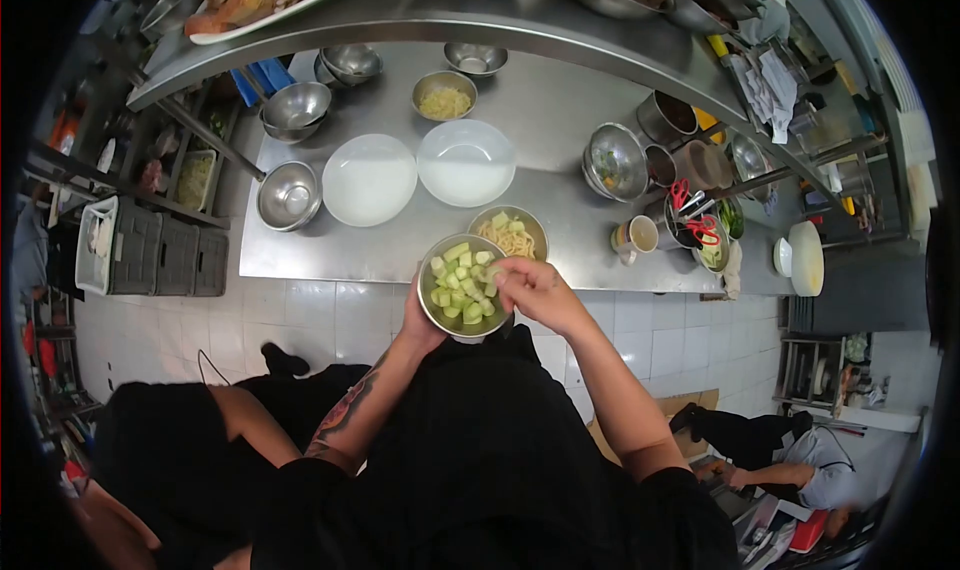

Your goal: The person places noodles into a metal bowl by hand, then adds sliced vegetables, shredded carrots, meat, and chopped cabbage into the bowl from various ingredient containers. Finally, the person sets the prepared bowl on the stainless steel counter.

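My left hand (421,322) grips the left side of a metal bowl (430,312), holding it up at the table's near edge. Pale green vegetable chunks (462,284) fill much of the bowl. Over its right rim, the fingers of my right hand (540,292) are pinched together on a pale green vegetable chunk; the fingertips partly hide it. Just behind stands a second metal bowl (540,234) with pale yellow strips or noodle-like pieces (508,238) and a few green chunks in it. Two white plates (368,180) lie side by side farther back on the steel table.
A bowl of chopped yellowish food (444,102) stands behind the plates. Metal bowls (290,196) line the left; a colander-like bowl (615,162), a mug (634,238) and red scissors (702,228) stand right. A steel shelf (450,28) spans overhead. People stand left and right behind me.
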Action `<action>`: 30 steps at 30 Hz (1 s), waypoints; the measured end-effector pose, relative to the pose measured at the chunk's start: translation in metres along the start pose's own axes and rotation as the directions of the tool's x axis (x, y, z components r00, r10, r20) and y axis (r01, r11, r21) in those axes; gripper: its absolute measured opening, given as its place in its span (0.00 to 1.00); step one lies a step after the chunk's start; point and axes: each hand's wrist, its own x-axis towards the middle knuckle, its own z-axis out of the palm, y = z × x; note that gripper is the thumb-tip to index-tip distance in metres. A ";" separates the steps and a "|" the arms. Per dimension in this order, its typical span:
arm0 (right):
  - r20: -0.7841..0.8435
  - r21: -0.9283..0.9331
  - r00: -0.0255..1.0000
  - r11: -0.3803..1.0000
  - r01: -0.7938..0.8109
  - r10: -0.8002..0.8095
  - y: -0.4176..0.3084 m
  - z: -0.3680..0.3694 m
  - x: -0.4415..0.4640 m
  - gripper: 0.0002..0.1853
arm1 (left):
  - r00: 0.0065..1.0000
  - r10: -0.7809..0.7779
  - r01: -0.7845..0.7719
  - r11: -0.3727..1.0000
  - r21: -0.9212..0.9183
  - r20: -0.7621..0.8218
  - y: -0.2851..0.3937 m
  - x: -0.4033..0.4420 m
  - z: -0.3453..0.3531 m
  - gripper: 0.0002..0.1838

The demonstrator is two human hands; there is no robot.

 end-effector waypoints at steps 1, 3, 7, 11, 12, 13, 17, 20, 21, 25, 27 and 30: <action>-0.005 0.001 1.000 1.000 0.008 -0.008 0.011 -0.010 0.002 0.17 | 1.000 -0.001 0.001 1.000 0.007 0.006 -0.001 0.004 -0.009 0.36; -0.156 0.296 0.981 0.953 -0.064 0.115 0.043 -0.033 0.015 0.21 | 0.994 0.071 -0.069 0.997 0.024 -0.088 0.000 0.008 -0.025 0.34; -0.301 -0.090 0.949 0.993 0.074 -0.098 0.079 -0.051 0.032 0.27 | 0.982 0.106 -0.101 0.994 0.035 -0.154 0.005 -0.001 -0.021 0.32; -0.178 -0.364 0.961 0.921 0.135 -0.211 0.041 -0.077 0.004 0.32 | 0.981 0.100 -0.098 0.995 0.019 -0.167 -0.007 0.004 0.007 0.31; -0.167 -0.360 0.960 0.921 0.152 -0.224 0.039 -0.077 -0.003 0.32 | 0.979 0.115 -0.111 0.993 0.031 -0.167 -0.012 0.005 0.017 0.31; -0.036 -0.399 0.946 0.872 0.283 -0.323 0.040 -0.076 -0.012 0.31 | 0.983 0.072 -0.075 0.997 -0.009 -0.168 -0.018 0.007 0.028 0.31; 0.069 -0.373 0.886 0.812 0.450 -0.459 0.029 -0.072 -0.034 0.19 | 0.988 0.017 -0.019 1.000 -0.011 -0.154 -0.042 0.023 0.066 0.32; 0.046 -0.338 0.840 0.783 0.522 -0.540 0.020 -0.091 -0.028 0.14 | 0.971 0.114 -0.082 0.984 0.158 -0.208 -0.041 0.034 0.070 0.31; 0.065 -0.333 0.830 0.772 0.541 -0.554 0.006 -0.098 -0.028 0.14 | 0.947 0.178 -0.094 0.949 0.300 -0.267 -0.038 0.037 0.063 0.30; 0.130 -0.382 0.683 0.599 0.704 -0.719 -0.073 -0.136 -0.041 0.14 | 0.783 0.548 -0.117 -0.334 0.935 0.293 -0.014 0.049 0.006 0.29; 0.131 -0.429 0.580 0.481 0.764 -0.804 -0.120 -0.151 -0.046 0.14 | 0.877 0.479 -0.134 0.179 0.975 0.033 -0.035 0.070 -0.097 0.32; 0.077 -0.570 0.434 0.318 0.758 -0.898 -0.186 -0.158 -0.046 0.15 | 0.872 0.243 0.279 0.469 0.838 -0.426 -0.051 0.081 -0.068 0.35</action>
